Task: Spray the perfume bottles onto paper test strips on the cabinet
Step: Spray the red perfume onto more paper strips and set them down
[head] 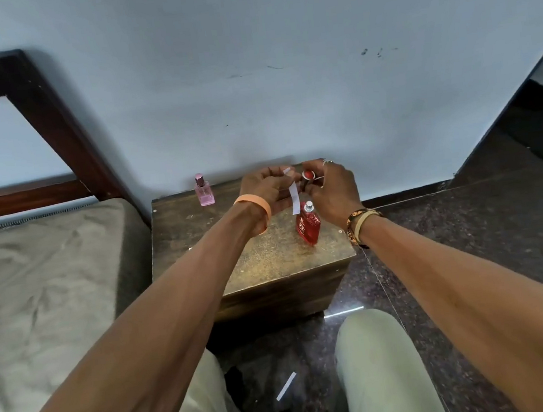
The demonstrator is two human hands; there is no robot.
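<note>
A red perfume bottle [308, 225] stands uncapped on the wooden cabinet [271, 268], its silver sprayer showing. My left hand [268, 189] is shut on a white paper test strip [294, 199] that hangs down just above and left of that bottle. My right hand [331, 187] holds the bottle's red cap [308, 177] right beside the strip. A pink perfume bottle [204, 190] stands at the cabinet's back left, near the wall.
A bed with a beige sheet [32, 289] and dark wooden headboard [43, 108] lies left of the cabinet. A loose paper strip [286, 386] lies on the dark stone floor between my knees. The blue wall is right behind the cabinet.
</note>
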